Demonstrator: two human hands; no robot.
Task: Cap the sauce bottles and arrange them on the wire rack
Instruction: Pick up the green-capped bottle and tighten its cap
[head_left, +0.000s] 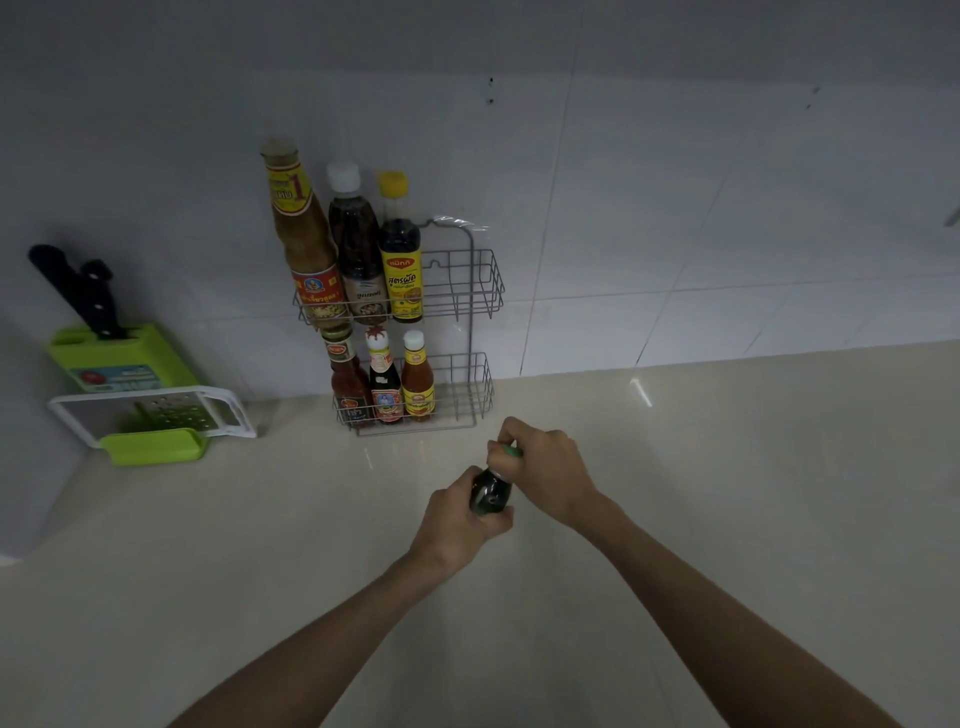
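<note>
A dark sauce bottle (491, 492) stands on the counter in front of the wire rack (480, 291). My left hand (457, 525) grips its body. My right hand (550, 470) is closed over its green cap (511, 451) at the neck. The rack's upper shelf holds three tall bottles: a brown one (304, 234), a dark one with a white cap (358, 244) and a dark one with a yellow cap (399, 260). Three small bottles (384, 384) stand on the lower shelf. The right side of both shelves is bare.
A green knife block (114, 358) with black-handled knives (83, 291) stands at the left by the wall. A white and green grater (161, 415) leans against it. The beige counter (727, 493) spreads to the right, backed by a white tiled wall.
</note>
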